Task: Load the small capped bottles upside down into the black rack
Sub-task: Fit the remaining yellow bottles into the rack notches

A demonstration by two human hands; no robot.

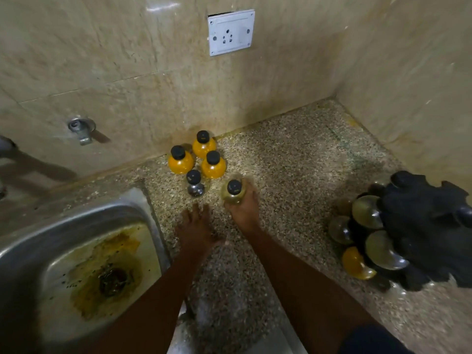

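Speckled stone bench in a tiled corner, steel sink at its left end. Black rack at the bench's right edge, five bottles in it upside down, round bottoms up. Four capped bottles stand upright near the back wall: three orange, one clear. Right hand just beside them, fingers clamped on a pale capped bottle, cap up. Left hand flat over the bench, fingers apart, holding nothing.

Beige marble-tiled walls with a white socket meet a speckled stone counter beside a stained steel sink.
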